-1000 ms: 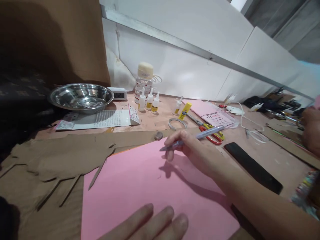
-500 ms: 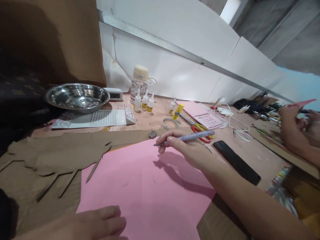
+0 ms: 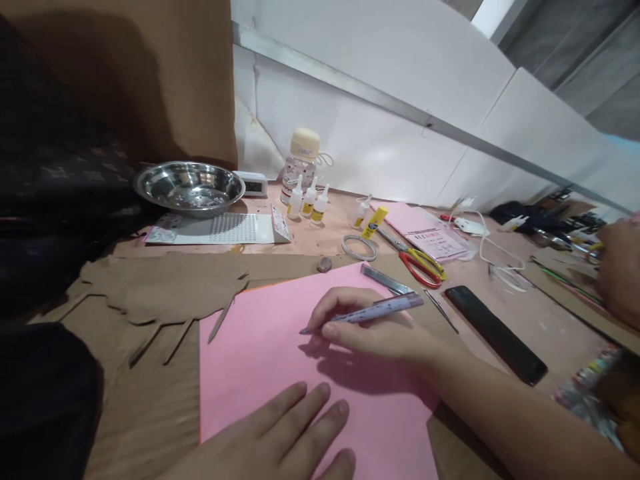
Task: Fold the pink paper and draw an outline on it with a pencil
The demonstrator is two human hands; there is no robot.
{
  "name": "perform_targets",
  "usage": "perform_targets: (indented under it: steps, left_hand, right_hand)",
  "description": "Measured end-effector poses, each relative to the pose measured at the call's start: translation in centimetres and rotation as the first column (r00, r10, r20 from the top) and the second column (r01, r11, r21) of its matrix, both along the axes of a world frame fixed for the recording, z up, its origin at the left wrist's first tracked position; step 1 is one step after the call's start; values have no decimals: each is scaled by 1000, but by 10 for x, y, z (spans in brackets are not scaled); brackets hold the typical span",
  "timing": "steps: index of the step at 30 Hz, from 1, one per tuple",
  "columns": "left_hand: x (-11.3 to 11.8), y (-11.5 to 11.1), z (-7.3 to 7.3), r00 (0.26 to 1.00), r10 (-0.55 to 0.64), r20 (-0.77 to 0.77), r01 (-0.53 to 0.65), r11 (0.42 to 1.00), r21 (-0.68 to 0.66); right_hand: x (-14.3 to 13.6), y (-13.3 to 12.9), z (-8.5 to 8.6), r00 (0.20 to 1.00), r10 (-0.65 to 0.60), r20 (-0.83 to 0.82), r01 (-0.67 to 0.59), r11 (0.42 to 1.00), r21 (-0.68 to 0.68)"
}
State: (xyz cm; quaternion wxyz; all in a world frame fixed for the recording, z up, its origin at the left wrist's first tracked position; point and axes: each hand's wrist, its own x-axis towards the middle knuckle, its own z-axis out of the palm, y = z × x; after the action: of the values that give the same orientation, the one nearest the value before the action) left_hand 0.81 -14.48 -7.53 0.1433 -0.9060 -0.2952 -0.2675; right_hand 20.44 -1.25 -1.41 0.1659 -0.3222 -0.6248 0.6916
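A pink sheet of paper (image 3: 250, 360) lies on brown cardboard in front of me. Flat on its lower part rests my left hand (image 3: 285, 433), fingers apart and nothing held. My right hand (image 3: 355, 327) grips a pale purple patterned pen (image 3: 380, 309), its tip close to the paper; whether it touches, I cannot tell. Under the sheet's left edge an orange edge shows. Beyond my right hand a metal-bladed cutter or ruler-like strip (image 3: 385, 279) lies across the sheet's upper edge. A cut cardboard shape (image 3: 160, 287) with thin legs overlaps the paper's left corner.
Behind the paper stand a steel bowl (image 3: 193, 190), a calendar (image 3: 235, 229), small glue bottles (image 3: 295, 200), a bottle with cream lid (image 3: 304, 150) and a yellow glue stick (image 3: 374, 223). Scissors (image 3: 417, 263), tweezers (image 3: 441, 311) and a phone (image 3: 495, 333) lie right. Another person's hand (image 3: 623, 267) is far right.
My right hand with the pen has come down and nearer over the paper. My left hand has moved right and farther onto the sheet. The view has turned left.
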Motion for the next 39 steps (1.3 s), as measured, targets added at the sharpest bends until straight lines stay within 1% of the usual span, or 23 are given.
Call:
perform_targets:
  steps: [2,4,7,11,15,17,18,20,23,25,28,31,33,36,39]
  left_hand:
    - [-1,1,4,1000,-1,-31,1,1000,3]
    - [0,1,6,998,-19,-64,19,1000,3]
    - [0,1,5,998,-28,-64,29,1000,3]
    - [0,-1,3,1000,-11,-16,11,1000,10]
    - [-1,-3,4,1000,-20,-23,19,999,-50]
    - [-2,-4,4,999,-31,-24,30,998,-52]
    - [-2,-4,3,999,-34,-30,32,997,-66]
    - [-1,-6,2,999,-16,-41,10,991,-133]
    - [5,-10,1,996,62,-57,-75,965,-252]
    - [9,-11,0,994,92,-58,-104,954,-280]
    - [12,-12,-1,995,82,-51,-92,958,-270]
    - [9,-12,-2,996,73,-56,-84,965,-250]
    - [5,-11,-1,998,38,-52,-48,977,-206]
    - [-1,-8,1,999,-22,-37,19,995,-96]
    - [-2,-4,5,999,-22,-37,21,999,-39]
  right_hand:
    - [-2,1,-5,1000,8,2,-8,999,48]
    - [-4,4,-8,1000,13,26,-16,993,117]
    - [-5,8,-6,994,27,107,-47,981,187]
    - [-8,9,0,979,28,199,-78,966,246]
    - [-9,8,0,979,43,199,-97,959,267]
    - [-9,8,-1,979,59,196,-112,955,275]
    - [-8,8,-2,978,60,201,-117,951,285]
    - [-8,7,-2,975,58,217,-124,944,307]
    - [-9,6,-1,973,50,226,-121,942,313]
    - [-10,6,-1,975,50,217,-115,947,299]
    - [-10,6,-1,978,44,205,-101,955,278]
    - [-10,6,-1,976,41,213,-99,958,269]
    - [-9,6,-2,973,45,225,-108,955,276]
    - [-9,6,-2,970,45,238,-114,951,286]
    - [-10,5,-3,973,27,228,-92,956,280]
